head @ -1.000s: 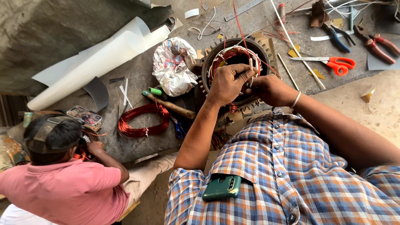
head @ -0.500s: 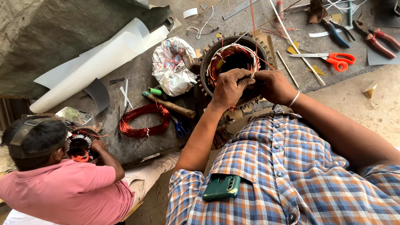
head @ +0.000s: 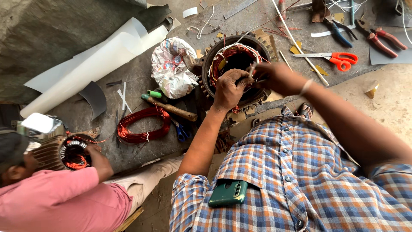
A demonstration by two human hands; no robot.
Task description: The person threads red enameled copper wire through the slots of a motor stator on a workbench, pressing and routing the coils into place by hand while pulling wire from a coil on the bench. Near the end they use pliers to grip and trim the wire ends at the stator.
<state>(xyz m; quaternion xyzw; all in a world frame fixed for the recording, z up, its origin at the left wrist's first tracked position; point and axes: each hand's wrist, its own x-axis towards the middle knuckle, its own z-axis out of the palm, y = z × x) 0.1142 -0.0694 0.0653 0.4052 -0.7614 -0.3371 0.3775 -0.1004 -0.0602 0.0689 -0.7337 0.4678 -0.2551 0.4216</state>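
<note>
A round finned motor stator (head: 210, 56) with red copper winding inside lies on the dark work slab. My left hand (head: 229, 88) is curled over its near rim, fingers closed on the winding (head: 227, 53). My right hand (head: 279, 77) meets it from the right and pinches a thin pale strip (head: 253, 68) at the winding's edge. The two hands touch over the stator's near right side. My fingertips hide what lies under them.
A co-worker in a pink shirt (head: 56, 202) at lower left handles a second stator (head: 75, 154). On the slab lie a red wire coil (head: 143, 124), a wooden-handled hammer (head: 171, 108), crumpled paper (head: 174, 68), rolled white sheet (head: 94, 64), orange scissors (head: 341, 60) and pliers (head: 382, 38).
My hands have stayed at the stator, working along its near rim. The co-worker has slid toward the lower left of the view, and the second stator has come into sight.
</note>
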